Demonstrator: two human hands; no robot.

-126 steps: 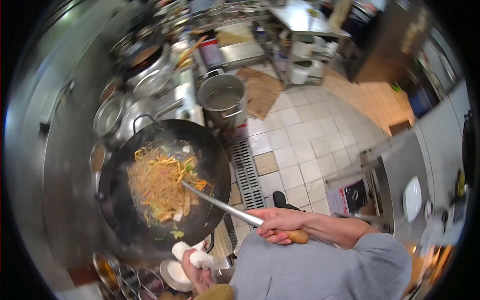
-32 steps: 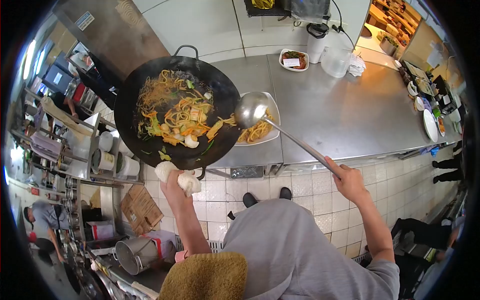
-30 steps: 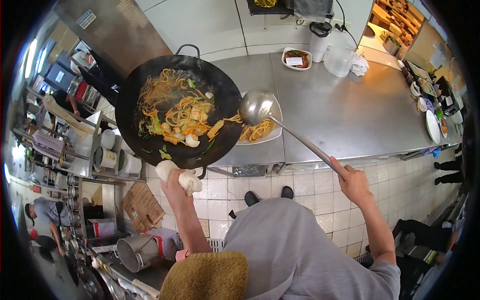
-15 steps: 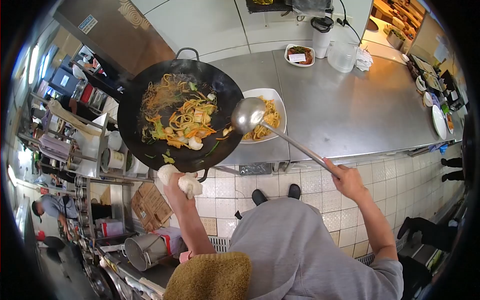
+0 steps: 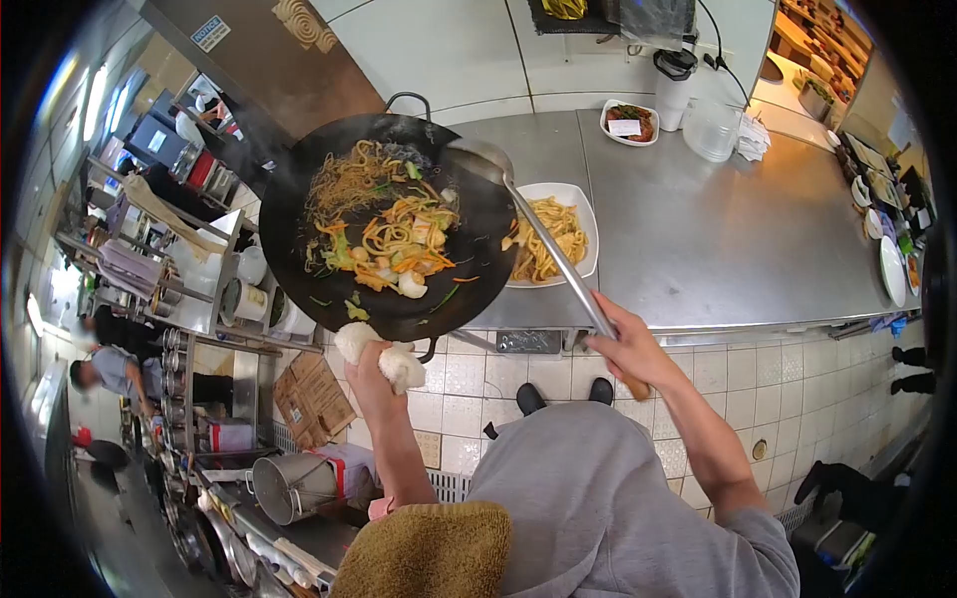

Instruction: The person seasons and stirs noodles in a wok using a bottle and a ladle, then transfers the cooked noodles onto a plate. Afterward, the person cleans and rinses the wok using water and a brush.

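This is a commercial kitchen: a large round black wok (image 5: 394,314) of steaming noodles is held beside a long stainless-steel tabletop (image 5: 688,239), over a floor of pale square tiles (image 5: 464,384) with slotted metal drain grating (image 5: 451,485). Open metal shelving with white tubs (image 5: 242,302), a deep silver stockpot (image 5: 294,486) and other people in dark clothes also show it.

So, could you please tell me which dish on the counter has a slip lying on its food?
The small dish at the back, beside the cup: a white slip lies on its food. The larger dish by the wok holds noodles, no slip.
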